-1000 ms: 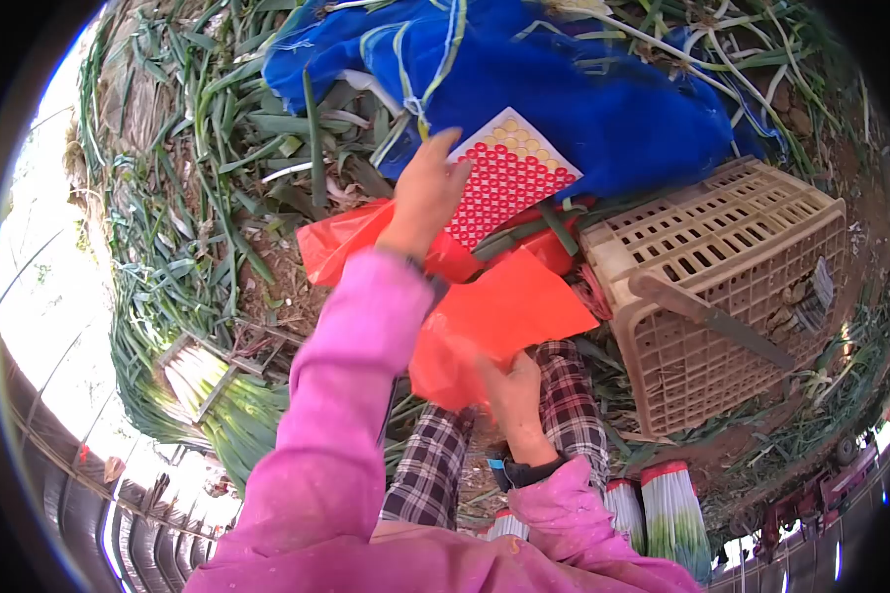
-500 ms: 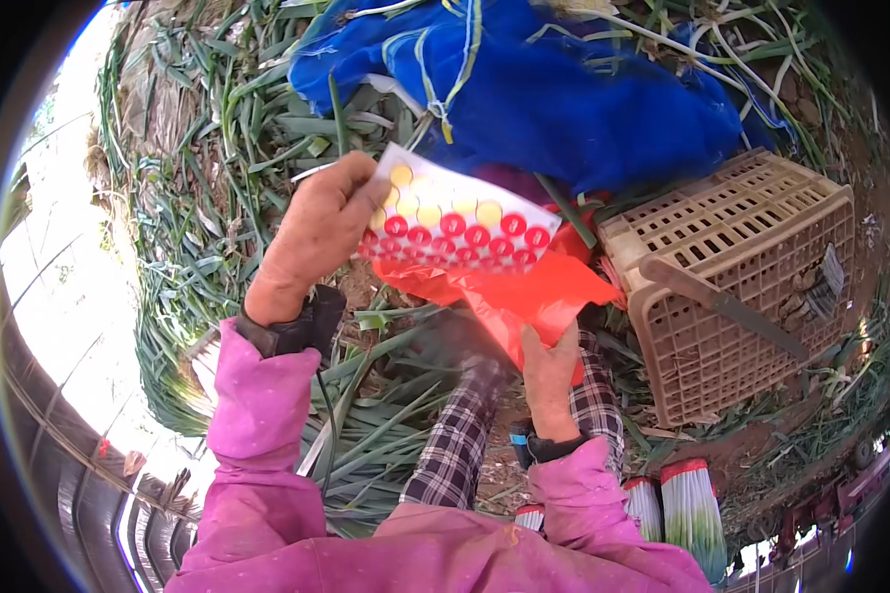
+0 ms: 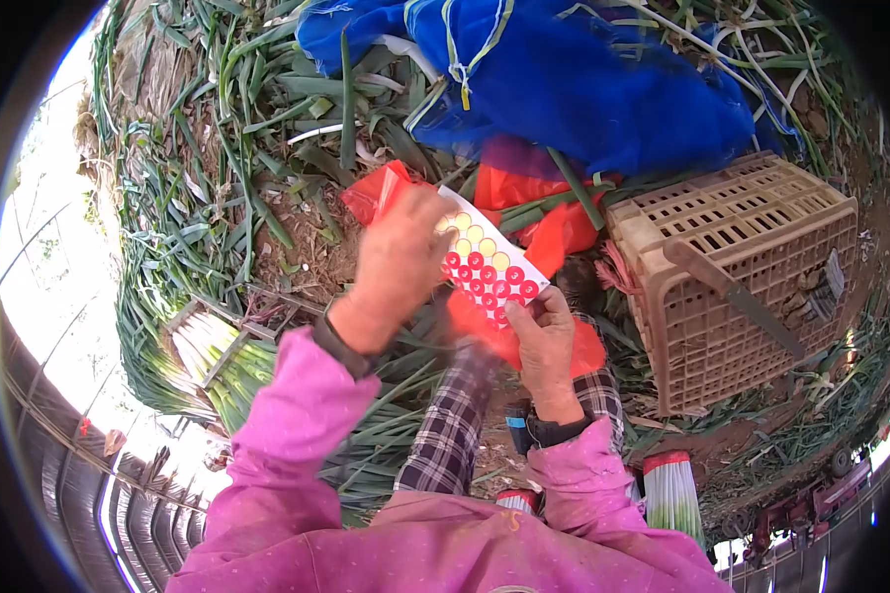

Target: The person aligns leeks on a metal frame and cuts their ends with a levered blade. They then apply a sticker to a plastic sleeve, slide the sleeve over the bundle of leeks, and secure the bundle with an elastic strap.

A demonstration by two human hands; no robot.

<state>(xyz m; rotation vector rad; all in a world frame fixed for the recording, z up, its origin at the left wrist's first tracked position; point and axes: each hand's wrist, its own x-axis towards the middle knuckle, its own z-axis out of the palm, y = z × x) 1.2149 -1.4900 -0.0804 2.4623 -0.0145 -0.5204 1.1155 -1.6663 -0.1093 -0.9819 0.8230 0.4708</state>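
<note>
The right hand (image 3: 548, 346) has a narrow pinch on the sheet (image 3: 502, 275), its thumb on the printed face near the lower right corner and its fingers at the edge. The left hand (image 3: 394, 259) is bent over the sheet's upper left part, fingers curled and close together; it is blurred, so whether it grips cannot be told.

The sheet is thin, flat and white, with rows of glossy round stickers, yellow toward the upper left and red below. It lies between the two hands, above the thighs. Its upper edge slants down from upper left to lower right. The left hand covers part of it, so its long axis cannot be told.

Crinkled, shiny red plastic (image 3: 588, 348) shows beneath the sheet and beside the right hand. More of it lies beyond, among flat green leaves, near a soft, rumpled blue cloth (image 3: 603, 99) with pale ties.

To the right is a stiff beige crate (image 3: 752, 296) with slotted and gridded sides; a knife (image 3: 734, 296) with a long handle lies slanted against it. To the left, a bundle of onions (image 3: 218, 361), white-stalked and green-leaved, sits in a frame.
</note>
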